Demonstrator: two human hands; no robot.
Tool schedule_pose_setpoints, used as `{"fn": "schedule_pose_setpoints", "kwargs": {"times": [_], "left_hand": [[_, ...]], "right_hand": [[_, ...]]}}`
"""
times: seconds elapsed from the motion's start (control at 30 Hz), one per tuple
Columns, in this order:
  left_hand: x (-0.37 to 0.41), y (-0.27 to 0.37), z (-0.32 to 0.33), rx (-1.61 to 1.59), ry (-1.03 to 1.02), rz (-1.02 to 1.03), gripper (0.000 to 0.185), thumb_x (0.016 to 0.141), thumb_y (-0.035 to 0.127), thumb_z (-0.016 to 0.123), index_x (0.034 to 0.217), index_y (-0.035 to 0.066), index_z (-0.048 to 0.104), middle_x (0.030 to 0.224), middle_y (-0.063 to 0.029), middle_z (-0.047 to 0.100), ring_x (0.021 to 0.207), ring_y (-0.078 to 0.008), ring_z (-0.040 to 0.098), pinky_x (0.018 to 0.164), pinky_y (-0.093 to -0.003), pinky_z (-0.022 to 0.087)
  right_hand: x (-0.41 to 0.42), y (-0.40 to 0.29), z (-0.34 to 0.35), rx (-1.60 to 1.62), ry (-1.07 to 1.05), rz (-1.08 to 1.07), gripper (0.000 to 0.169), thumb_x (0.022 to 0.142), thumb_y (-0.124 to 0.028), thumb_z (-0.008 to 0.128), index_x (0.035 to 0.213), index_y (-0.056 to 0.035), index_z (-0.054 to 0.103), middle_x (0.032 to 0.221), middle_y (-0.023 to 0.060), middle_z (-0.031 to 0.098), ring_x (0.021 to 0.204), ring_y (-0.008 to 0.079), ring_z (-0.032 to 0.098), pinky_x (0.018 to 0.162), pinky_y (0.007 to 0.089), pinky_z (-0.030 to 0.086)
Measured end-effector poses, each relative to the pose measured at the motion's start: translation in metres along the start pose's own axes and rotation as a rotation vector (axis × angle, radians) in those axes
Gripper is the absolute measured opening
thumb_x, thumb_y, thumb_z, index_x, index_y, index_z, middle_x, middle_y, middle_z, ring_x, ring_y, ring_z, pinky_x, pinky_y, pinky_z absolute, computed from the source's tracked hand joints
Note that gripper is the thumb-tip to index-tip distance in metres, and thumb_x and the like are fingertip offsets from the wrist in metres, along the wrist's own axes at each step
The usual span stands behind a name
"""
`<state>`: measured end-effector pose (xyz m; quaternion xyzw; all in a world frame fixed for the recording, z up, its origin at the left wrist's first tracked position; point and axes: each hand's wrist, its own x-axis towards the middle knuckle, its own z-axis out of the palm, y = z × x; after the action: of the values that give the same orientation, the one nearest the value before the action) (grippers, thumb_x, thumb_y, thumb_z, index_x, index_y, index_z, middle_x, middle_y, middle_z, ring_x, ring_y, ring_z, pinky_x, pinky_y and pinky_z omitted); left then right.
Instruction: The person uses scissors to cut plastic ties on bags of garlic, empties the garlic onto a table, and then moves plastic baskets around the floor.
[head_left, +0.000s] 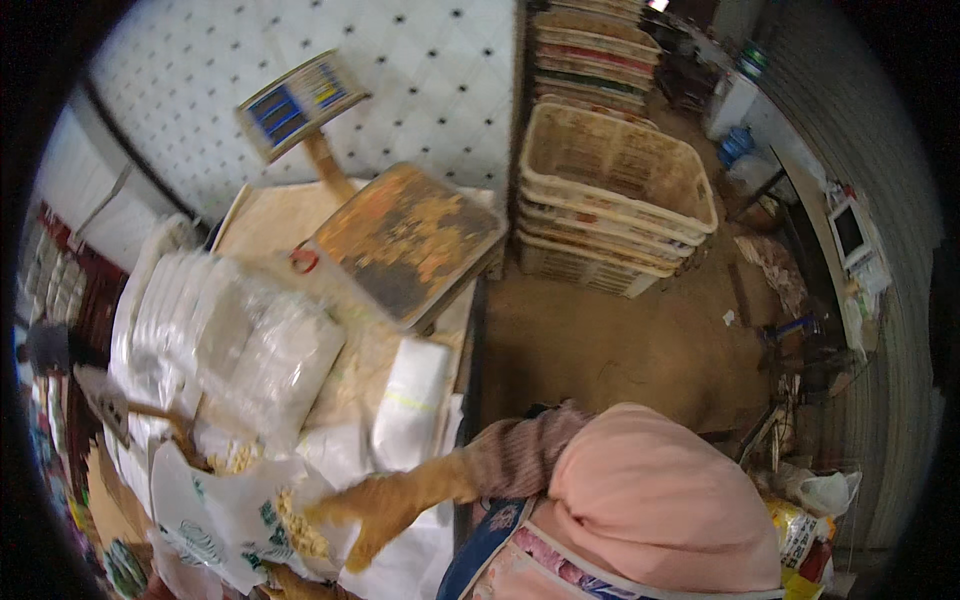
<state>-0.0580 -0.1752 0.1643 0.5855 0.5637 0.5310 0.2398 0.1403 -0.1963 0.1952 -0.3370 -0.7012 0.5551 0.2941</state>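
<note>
My right hand (382, 506), in a yellowish-brown glove, reaches over a white plastic bag (214, 517) with green print. Its thumb stands apart from the fingers, and nothing shows in its grasp. The fingertips are blurred and lie close to small pale-yellow pieces (304, 529) at the bag's mouth. More such pieces (236, 456) show behind the bag. At the bottom edge, my left hand (296, 585), gloved alike, is by the bag's near rim. Most of it is cut off, so its grip is hidden. A folded stack of white plastic bags (411, 401) lies beyond my right hand.
A platform scale (412, 240) with a stained pan and a display (301, 105) stands on the table against a tiled wall. Clear-wrapped white packs (255, 352) sit left of it. Stacked plastic crates (615, 195) stand on the floor. Another scale head (105, 405) rises at left.
</note>
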Motion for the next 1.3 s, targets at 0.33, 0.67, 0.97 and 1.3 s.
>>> {"fn": "schedule_pose_setpoints", "kwargs": {"times": [0.33,0.67,0.97,1.3], "left_hand": [[-0.165,0.199,0.367,-0.402,-1.307,0.508,0.048,0.081,0.008,0.058,0.126,0.003,0.042,0.133,-0.0111,0.039,0.121,-0.0207,0.037,0.100,-0.0331,0.030],[-0.158,0.169,0.689,-0.290,-1.149,-0.016,0.034,0.085,0.008,0.055,0.118,0.001,0.048,0.102,-0.0040,0.054,0.089,-0.0090,0.050,0.078,-0.0225,0.042],[-0.119,-0.022,0.918,0.281,-1.141,0.313,0.044,0.077,0.019,0.065,0.115,0.004,0.047,0.093,-0.0180,0.060,0.076,-0.0259,0.057,0.068,-0.0325,0.047],[-0.143,0.053,0.931,1.051,-1.142,0.218,0.036,0.086,0.030,0.046,0.103,-0.001,0.051,0.092,-0.0195,0.060,0.086,-0.0339,0.058,0.071,-0.0400,0.048]], "right_hand": [[-0.371,0.084,-0.219,0.056,1.438,-0.272,0.057,0.071,-0.023,0.068,0.117,0.0009,0.044,0.112,0.0167,0.053,0.102,0.0281,0.052,0.086,0.0376,0.042],[-0.666,0.191,-0.398,-0.745,1.339,1.300,0.042,0.077,-0.027,0.059,0.109,0.0004,0.054,0.117,0.0202,0.050,0.109,0.0295,0.048,0.091,0.0361,0.039],[-0.841,0.312,-0.372,-0.452,1.811,1.310,0.058,0.078,-0.045,0.055,0.119,-0.0053,0.045,0.102,0.0166,0.060,0.091,0.0339,0.058,0.076,0.0399,0.046],[-0.860,0.373,-0.335,-0.411,1.889,1.690,0.033,0.086,-0.031,0.050,0.101,-0.0020,0.049,0.091,0.0209,0.056,0.082,0.0372,0.056,0.067,0.0456,0.044]]}}
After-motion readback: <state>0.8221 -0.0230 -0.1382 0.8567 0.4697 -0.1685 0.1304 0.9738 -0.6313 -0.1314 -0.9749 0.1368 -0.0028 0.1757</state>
